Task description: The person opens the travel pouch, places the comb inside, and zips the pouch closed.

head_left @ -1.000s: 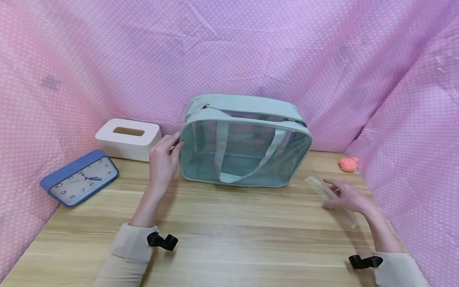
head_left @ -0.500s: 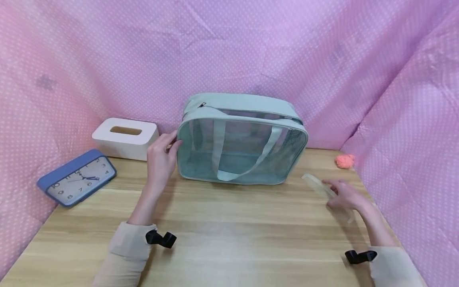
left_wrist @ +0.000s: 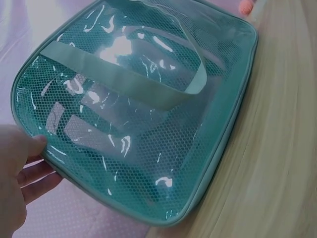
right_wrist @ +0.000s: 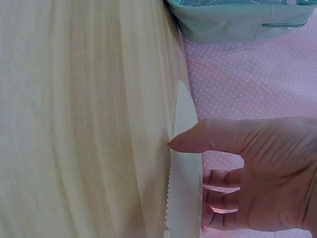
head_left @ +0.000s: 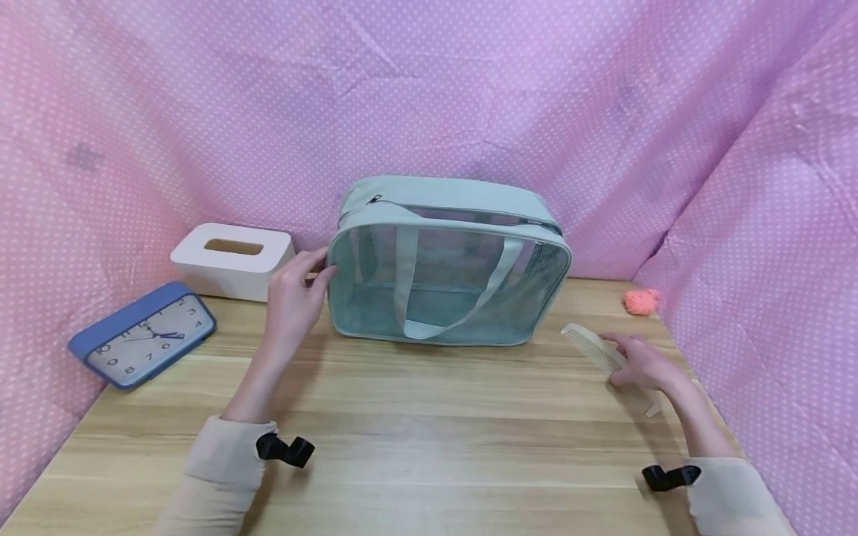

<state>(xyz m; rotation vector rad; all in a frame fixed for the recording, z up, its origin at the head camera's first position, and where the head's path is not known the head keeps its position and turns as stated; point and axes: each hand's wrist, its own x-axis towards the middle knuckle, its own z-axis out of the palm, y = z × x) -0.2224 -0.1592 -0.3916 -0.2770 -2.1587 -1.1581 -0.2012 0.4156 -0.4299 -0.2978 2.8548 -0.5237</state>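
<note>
A pale green see-through bag (head_left: 442, 298) with two cloth straps stands upright at the back of the wooden table. On its left edge is my left hand (head_left: 295, 298), gripping the side; the left wrist view has the thumb on the clear front panel of the bag (left_wrist: 143, 94) and fingers behind the rim. Over to the right, my right hand (head_left: 643, 365) pinches a cream comb (head_left: 593, 346) near its middle. In the right wrist view the thumb lies against one face of the comb (right_wrist: 185, 173), with fingers at the far side. Whether the comb touches the table is unclear.
A white tissue box (head_left: 228, 286) stands left of the bag, by the pink dotted curtain (head_left: 429, 89). In front of it leans a blue clock (head_left: 150, 335). A small coral yarn ball (head_left: 640, 301) sits at the table's back right corner.
The whole head view has shifted slightly. My left forearm has swung a little to the left while the hand keeps its grip on the bag. The right hand stays on the comb.
</note>
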